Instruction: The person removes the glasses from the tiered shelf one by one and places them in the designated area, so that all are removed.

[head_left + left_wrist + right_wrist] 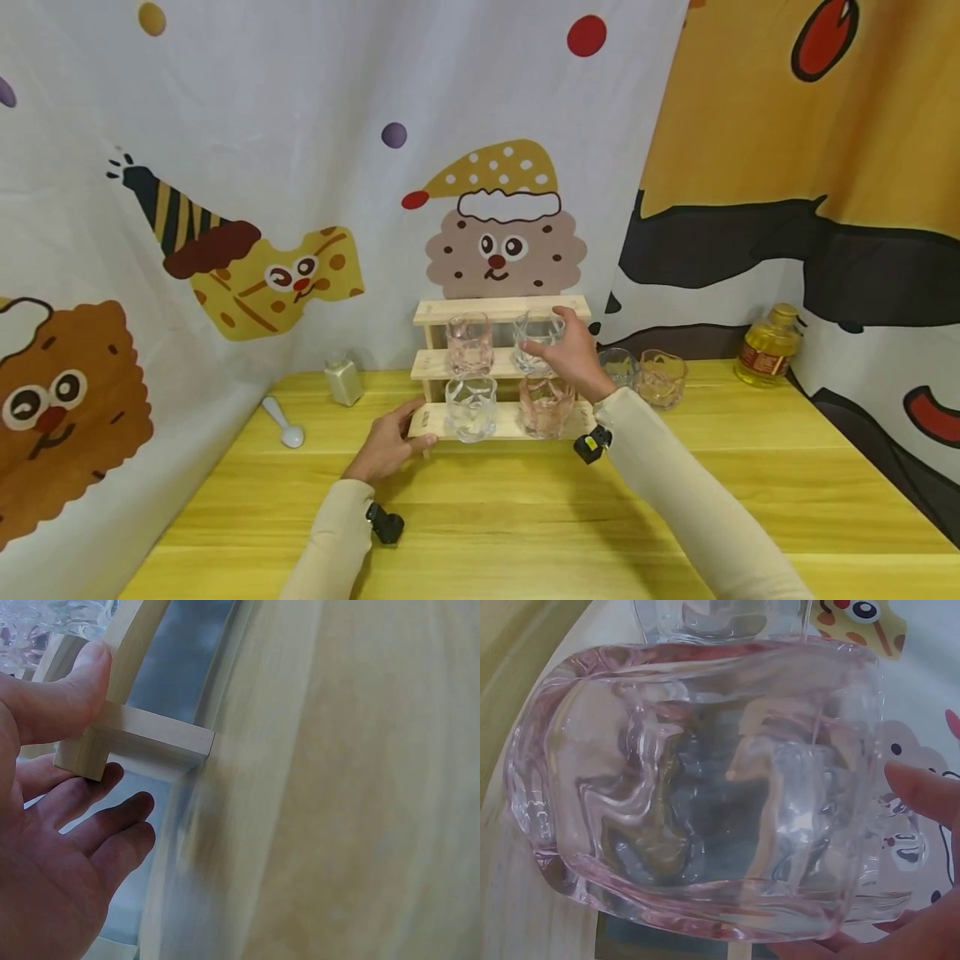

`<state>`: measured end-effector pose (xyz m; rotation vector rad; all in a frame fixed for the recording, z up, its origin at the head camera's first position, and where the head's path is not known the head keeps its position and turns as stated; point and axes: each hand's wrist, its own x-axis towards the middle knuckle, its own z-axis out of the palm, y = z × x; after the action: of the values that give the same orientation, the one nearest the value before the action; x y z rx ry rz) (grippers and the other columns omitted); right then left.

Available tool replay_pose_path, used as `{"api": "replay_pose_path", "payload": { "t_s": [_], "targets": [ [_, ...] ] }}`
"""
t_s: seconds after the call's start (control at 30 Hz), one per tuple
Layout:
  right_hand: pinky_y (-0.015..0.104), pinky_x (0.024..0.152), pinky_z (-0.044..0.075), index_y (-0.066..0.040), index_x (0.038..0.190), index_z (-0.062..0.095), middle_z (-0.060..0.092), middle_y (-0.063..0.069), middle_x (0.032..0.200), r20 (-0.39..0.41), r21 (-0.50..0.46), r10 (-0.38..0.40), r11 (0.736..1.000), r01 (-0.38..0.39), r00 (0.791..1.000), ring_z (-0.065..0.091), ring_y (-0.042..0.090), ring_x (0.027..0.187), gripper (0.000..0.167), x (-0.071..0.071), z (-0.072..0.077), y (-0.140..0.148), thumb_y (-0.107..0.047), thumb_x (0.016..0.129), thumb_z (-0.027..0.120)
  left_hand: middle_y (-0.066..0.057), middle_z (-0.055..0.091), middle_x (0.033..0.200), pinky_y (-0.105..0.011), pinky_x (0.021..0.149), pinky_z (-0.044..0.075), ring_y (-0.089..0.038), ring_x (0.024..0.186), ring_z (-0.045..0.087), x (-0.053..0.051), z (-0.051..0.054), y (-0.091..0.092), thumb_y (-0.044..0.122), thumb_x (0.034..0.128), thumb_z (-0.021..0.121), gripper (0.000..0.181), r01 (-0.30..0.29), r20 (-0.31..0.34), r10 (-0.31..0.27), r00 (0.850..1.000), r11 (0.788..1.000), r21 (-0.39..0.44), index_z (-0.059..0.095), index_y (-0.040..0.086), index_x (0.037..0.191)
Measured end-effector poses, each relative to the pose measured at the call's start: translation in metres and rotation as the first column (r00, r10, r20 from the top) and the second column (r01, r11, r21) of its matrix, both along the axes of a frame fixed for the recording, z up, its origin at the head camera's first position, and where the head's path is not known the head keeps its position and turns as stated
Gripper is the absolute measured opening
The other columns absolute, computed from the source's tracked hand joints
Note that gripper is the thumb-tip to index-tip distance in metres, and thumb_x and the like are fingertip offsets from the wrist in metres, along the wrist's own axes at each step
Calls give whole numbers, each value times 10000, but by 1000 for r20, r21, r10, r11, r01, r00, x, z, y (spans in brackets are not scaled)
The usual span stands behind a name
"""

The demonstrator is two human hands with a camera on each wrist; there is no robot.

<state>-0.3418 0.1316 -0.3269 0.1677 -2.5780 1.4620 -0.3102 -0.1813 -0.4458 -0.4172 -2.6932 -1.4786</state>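
Observation:
A three-tier wooden stand [501, 310] stands by the back curtain. My left hand [386, 442] pinches the left end of its bottom tier; the left wrist view shows the thumb on the wood [157, 731] and other fingers beneath. On the middle tier's right side, my right hand [573, 354] grips a clear glass [536, 329] between thumb and fingers. Left of it sits a pink-tinted glass [470, 343]. The bottom tier holds another clear glass [471, 408] at left and a pink glass [544, 407] at right, which fills the right wrist view and partly hides the gripped glass.
Right of the stand are a greyish glass [618, 367] and an amber-pink glass [662, 379]. A yellow oil bottle [768, 346] stands at the far right. To the left are a small jar of pale contents [344, 381] and a white spoon [285, 425].

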Motion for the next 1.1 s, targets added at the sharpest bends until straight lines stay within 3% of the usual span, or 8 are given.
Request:
{"api": "replay_pose_path", "payload": {
  "t_s": [0.6, 0.87, 1.1],
  "targets": [
    [559, 1114, 441, -149, 1597, 236, 282, 129, 1649, -12, -86, 46, 995, -47, 999, 384, 368, 1470, 881, -5, -7, 1, -325, 904, 752, -245, 596, 1396, -456, 990, 554, -363, 1257, 625, 1, 0, 1, 126, 908, 746, 692, -19, 39, 18, 999, 1000, 11, 431, 51, 1519],
    [577, 1109, 436, -190, 1590, 265, 273, 99, 1658, -8, -124, 69, 990, -69, 998, 381, 370, 1471, 865, -6, -8, 2, -315, 895, 764, -241, 559, 1441, -472, 1020, 535, -379, 1294, 594, 2, -1, 2, 159, 915, 745, 694, -20, 26, 20, 999, 1000, -4, 425, 55, 1522],
    [585, 1117, 423, -205, 1582, 286, 254, 81, 1664, -6, -145, 83, 986, -83, 997, 379, 375, 1467, 860, -10, -9, 4, -303, 884, 779, -248, 603, 1385, -442, 972, 563, -367, 1235, 639, 3, 1, 2, 143, 907, 751, 694, -21, 11, 21, 1000, 1000, -6, 432, 36, 1514]
  ]
}}
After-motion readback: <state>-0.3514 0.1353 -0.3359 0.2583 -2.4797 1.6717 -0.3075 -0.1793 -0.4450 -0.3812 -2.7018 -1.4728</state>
